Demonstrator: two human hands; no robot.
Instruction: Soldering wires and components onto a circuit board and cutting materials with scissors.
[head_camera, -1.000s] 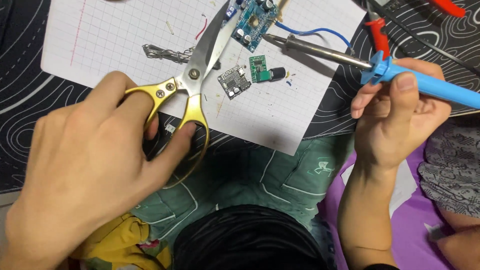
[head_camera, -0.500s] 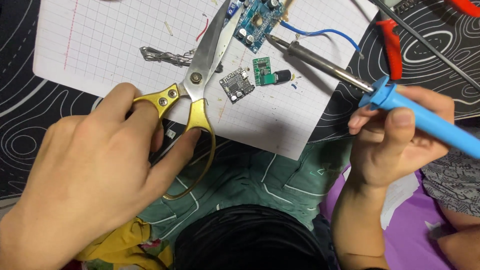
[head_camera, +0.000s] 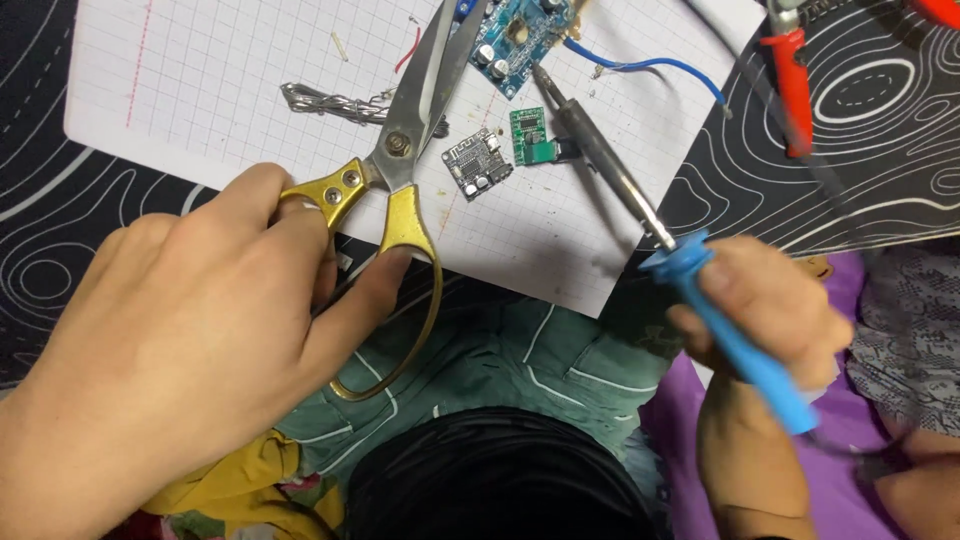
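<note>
Head view, looking down on a sheet of white grid paper (head_camera: 230, 90) laid over a black mat with white contour lines (head_camera: 880, 130). The left hand (head_camera: 190, 350) grips a pair of scissors (head_camera: 400, 170) by their gold handles: its fingers curl around one loop and the thumb presses against the other, larger loop, which hangs off the paper's near edge. The steel blades lie closed and point away across the paper toward a blue circuit board (head_camera: 520, 40) at the top edge. The right hand (head_camera: 770, 320) wraps its fingers tightly around the blue handle of a soldering iron (head_camera: 640, 210); the metal shaft slants up and left over the paper, its tip just beside a small green circuit board (head_camera: 532, 135). A small black circuit board (head_camera: 478, 163) lies just left of the green one. A tangle of silver wire (head_camera: 330, 102) rests left of the blades, and a blue wire (head_camera: 650, 68) trails right from the blue board. Red-handled pliers (head_camera: 795, 75) lie on the mat, well apart.
</note>
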